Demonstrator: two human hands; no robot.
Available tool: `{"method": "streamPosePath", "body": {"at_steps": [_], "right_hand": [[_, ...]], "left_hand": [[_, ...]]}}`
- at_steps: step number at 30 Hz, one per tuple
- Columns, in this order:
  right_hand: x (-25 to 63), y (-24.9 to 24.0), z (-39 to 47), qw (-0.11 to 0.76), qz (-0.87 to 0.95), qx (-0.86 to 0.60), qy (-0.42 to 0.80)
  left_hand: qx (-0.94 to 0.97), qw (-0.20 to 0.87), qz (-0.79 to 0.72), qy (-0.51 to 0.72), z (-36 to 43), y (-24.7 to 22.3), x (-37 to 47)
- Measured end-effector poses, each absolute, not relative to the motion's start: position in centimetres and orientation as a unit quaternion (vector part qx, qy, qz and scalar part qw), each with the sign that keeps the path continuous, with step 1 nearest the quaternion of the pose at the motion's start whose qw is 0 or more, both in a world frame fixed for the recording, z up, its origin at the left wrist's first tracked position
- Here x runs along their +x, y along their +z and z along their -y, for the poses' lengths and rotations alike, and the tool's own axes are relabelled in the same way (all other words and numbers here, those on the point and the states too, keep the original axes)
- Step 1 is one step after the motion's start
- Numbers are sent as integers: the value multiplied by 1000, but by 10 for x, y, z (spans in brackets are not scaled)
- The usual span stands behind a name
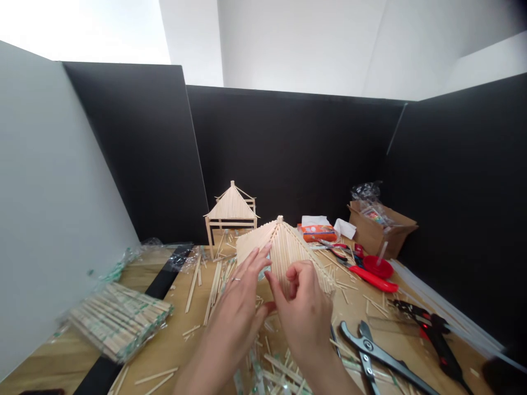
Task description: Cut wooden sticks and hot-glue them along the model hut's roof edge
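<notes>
A pointed roof made of thin wooden sticks stands at the centre, with a small square peak on top. My left hand rests against its lower left side, fingers stretched out, a ring on one finger. Close beside it, at the roof's front face, my right hand has its fingers curled and pinched together; whatever they hold, if anything, is too small to make out. Behind and to the left stands a small stick pavilion with a partly covered roof on posts.
Wrapped stick bundles lie at the left. Right of my hands are large cutters, a glue gun, red-handled pliers and a red dish. Farther back are an orange tissue pack and a cardboard box. Loose sticks litter the table.
</notes>
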State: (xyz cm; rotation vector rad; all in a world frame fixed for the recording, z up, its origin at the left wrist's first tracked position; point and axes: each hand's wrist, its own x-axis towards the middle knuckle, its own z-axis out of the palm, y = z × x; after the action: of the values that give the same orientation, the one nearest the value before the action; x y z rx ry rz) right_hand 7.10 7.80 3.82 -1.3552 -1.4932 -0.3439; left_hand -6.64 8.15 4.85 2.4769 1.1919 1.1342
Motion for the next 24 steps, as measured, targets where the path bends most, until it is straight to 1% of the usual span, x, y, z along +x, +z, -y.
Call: {"method": "streamPosePath", "body": {"at_steps": [4,9,13,17,20,24], "right_hand": [[72,38,-79,508,624,-578,-137],[73,40,-76,518,626,-572,-114],[85,40,-67,559,604,-563,-73],[102,37,-59,587,560,-585,1],[111,34,-57,580,557,-594,24],[113,28,-56,556,611,-563,6]], "left_hand": [[835,85,-393,376,-81,49,-68],[838,69,-400,366,-81,49,-68],[838,64,-405,360,-79,52,-66],[837,59,-407,360,-77,53,-65],[837,54,-411,357,-77,51,-66],[841,39,-412,349,-78,49,-66]]}}
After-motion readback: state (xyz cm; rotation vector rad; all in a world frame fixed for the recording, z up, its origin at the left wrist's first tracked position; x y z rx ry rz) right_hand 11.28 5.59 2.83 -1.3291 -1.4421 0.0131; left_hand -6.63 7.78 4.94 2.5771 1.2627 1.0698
